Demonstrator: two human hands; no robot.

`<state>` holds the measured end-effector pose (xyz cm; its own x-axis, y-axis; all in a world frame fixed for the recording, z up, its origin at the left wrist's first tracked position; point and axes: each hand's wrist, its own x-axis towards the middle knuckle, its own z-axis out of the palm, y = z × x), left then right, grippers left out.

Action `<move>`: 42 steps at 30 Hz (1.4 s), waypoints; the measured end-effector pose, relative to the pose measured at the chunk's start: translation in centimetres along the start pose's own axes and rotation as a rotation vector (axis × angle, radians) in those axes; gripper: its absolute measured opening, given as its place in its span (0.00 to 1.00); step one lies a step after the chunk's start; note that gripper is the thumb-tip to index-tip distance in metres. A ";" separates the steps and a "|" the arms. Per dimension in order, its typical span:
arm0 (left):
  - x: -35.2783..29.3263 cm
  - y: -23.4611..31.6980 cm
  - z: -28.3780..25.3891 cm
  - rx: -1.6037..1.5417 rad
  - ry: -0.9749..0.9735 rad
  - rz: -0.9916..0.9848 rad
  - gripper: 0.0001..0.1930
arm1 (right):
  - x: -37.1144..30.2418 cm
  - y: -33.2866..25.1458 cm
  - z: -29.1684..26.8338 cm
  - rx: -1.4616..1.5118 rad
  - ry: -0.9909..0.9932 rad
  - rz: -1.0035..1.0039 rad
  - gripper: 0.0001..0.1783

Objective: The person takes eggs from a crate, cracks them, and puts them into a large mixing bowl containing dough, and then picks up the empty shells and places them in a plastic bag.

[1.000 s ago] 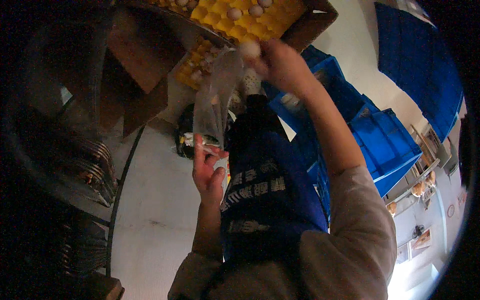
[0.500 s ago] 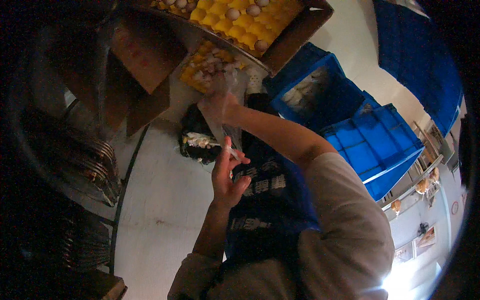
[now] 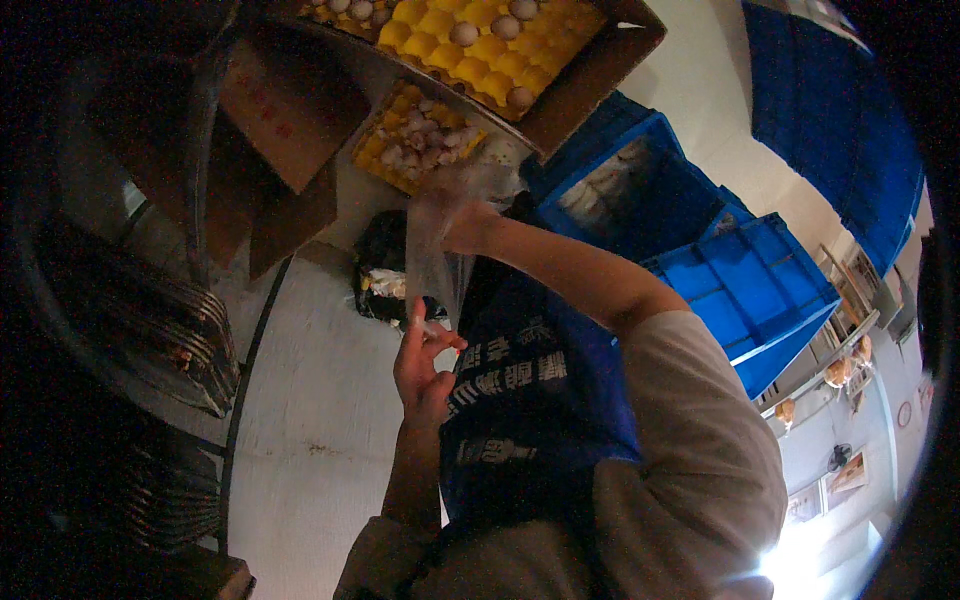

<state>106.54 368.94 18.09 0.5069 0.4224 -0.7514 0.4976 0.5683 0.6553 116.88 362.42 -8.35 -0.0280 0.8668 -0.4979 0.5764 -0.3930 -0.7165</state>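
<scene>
A clear plastic bag (image 3: 428, 245) hangs between my two hands. My left hand (image 3: 425, 372) is below, its index finger pointing up and the other fingers bent around the bag's lower end. My right hand (image 3: 462, 218) is at the bag's upper part; blur and film hide its fingers. Just beyond it, a yellow egg tray (image 3: 372, 152) bears a heap of pale pinkish lumps (image 3: 430, 135), too blurred to name. Behind the bag, a black bag-lined container (image 3: 372, 240) holds whitish and yellowish scraps (image 3: 388, 282).
A cardboard box (image 3: 585, 105) at the top holds a yellow egg tray (image 3: 425, 45) with several eggs (image 3: 464, 34). Open cardboard flaps (image 3: 290, 110) stand left of it. Blue plastic crates (image 3: 745, 290) are at the right, one with pale contents. Dark stacked racks (image 3: 190, 340) stand far left.
Both hands have shifted; my left hand moved a little left and down. The plastic bag now hangs wider and more upright between them. The heaped tray shows more fully.
</scene>
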 end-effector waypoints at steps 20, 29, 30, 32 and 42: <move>1.1 0.8 0.4 -0.201 0.173 -0.012 0.58 | -5.6 0.3 -24.1 0.165 -0.342 -0.008 0.17; 2.7 -1.8 -3.0 -0.165 0.226 0.028 0.58 | 9.9 22.5 -24.9 -0.619 0.808 0.510 0.30; 2.6 -2.0 -3.5 -0.156 0.242 0.016 0.57 | 10.4 22.9 -25.2 -0.662 0.825 0.506 0.30; 3.2 -2.2 -3.9 -0.138 0.247 0.012 0.57 | 11.3 23.9 -26.0 -0.750 0.864 0.510 0.30; 3.7 -2.2 -3.9 -0.151 0.246 0.011 0.59 | 13.0 28.1 -26.5 0.027 0.907 0.363 0.24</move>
<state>104.60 371.99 13.53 0.3166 0.5770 -0.7529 0.3734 0.6538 0.6581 154.32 370.74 -22.02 0.7928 0.5946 -0.1338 0.4069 -0.6797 -0.6103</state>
